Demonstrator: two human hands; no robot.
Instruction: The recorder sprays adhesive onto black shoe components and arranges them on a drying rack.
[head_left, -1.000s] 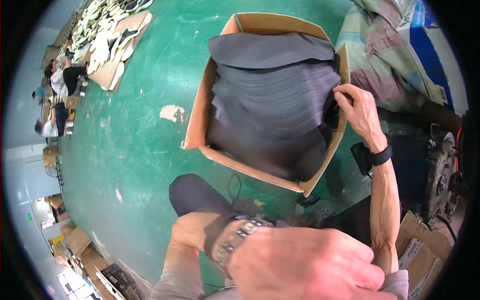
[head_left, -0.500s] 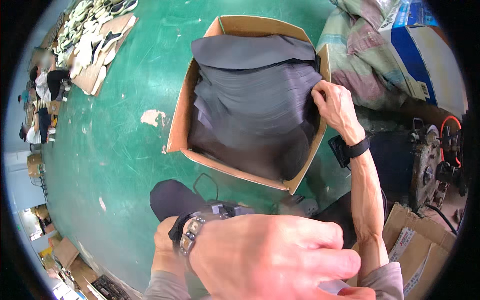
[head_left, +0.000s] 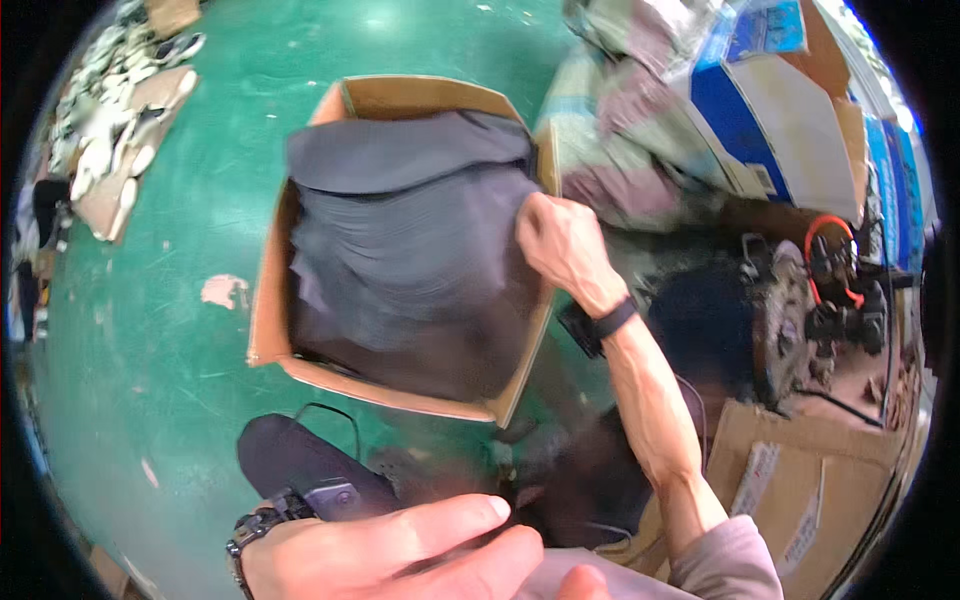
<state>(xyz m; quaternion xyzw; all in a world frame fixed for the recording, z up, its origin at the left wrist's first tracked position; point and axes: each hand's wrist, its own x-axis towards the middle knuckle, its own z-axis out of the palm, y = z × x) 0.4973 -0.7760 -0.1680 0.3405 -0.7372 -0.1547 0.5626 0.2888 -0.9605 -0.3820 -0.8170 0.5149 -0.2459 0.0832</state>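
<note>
A cardboard box (head_left: 266, 300) stands on the floor in front of me, its top flaps up. Inside lies a thick stack of dark grey flexible sheets (head_left: 410, 230), with the top one folded over along the far side. My right hand (head_left: 568, 245) is at the stack's right edge, fingers curled closed against the sheet edge; blur partly hides the fingertips. Close to the camera, low in the picture, my left hand (head_left: 400, 555) has its fingers stretched and apart, and no object shows in it. Both wrists wear dark straps.
Woven sacks (head_left: 620, 130) and a blue-and-white carton (head_left: 790, 120) stand at the far right. A machine with an orange cable (head_left: 785, 320) is at my right, above flattened cardboard (head_left: 790, 490). Pale shoe parts (head_left: 110, 150) lie on cardboard at the far left.
The whole view has shifted, so the box now appears further left and lower. My left hand has moved lower and left in view. My right hand stays at the stack's right edge.
</note>
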